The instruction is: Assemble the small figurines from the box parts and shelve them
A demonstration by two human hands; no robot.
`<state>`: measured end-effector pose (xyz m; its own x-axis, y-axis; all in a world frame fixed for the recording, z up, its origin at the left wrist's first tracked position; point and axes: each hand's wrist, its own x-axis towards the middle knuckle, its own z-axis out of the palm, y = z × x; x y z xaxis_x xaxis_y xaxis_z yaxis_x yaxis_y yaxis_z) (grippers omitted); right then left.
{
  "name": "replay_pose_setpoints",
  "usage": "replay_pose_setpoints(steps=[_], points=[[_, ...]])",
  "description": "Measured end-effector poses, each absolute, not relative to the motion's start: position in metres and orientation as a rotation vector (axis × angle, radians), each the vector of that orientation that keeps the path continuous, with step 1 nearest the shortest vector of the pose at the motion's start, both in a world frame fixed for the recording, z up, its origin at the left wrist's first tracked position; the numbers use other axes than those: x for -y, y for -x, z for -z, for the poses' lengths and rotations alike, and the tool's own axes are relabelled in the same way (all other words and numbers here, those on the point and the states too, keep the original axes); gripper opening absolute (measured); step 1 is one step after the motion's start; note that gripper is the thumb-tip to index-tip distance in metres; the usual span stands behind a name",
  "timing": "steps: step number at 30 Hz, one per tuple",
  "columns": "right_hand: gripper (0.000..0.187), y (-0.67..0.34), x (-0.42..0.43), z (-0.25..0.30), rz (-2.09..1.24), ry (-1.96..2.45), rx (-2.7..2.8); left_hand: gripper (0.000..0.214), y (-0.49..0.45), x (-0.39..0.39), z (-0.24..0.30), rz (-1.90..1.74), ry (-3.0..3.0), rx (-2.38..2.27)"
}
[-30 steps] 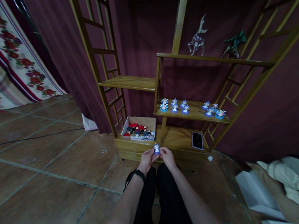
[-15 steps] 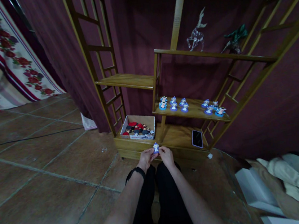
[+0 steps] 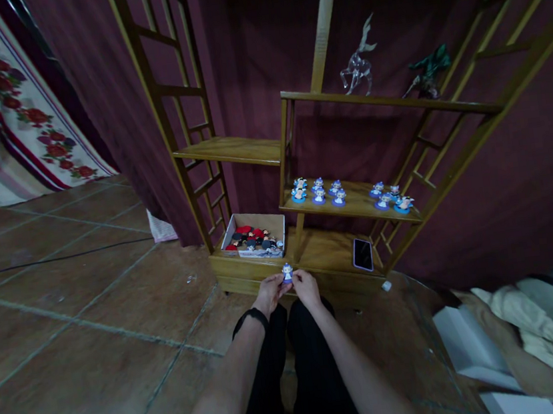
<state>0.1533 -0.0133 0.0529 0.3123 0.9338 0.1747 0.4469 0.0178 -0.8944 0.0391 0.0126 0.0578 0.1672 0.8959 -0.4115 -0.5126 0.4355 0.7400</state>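
Left hand (image 3: 268, 293) and right hand (image 3: 307, 288) on one figurine (image 3: 287, 273)

Fingers of both hands pinch the white-and-purple piece from opposite sides. It is upright, held before the front edge of the wooden shelving unit (image 3: 245, 279), above the knees. Bottom shelf: open box (image 3: 230, 235) of red, black and grey figures; phone (image 3: 362, 254) lying to its right. Middle shelf (image 3: 358, 202): similar small figures, grouped. Upper shelf: clear horse ornament (image 3: 356, 68).
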Motion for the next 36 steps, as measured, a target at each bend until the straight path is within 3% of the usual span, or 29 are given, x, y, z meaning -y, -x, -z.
replay_pose_setpoints(steps=[36], points=[[0.012,-0.152,0.009,-0.056,-0.692,1.686,1.202,0.012,-0.035,-0.020,-0.049,-0.966,-0.559,-0.793]])
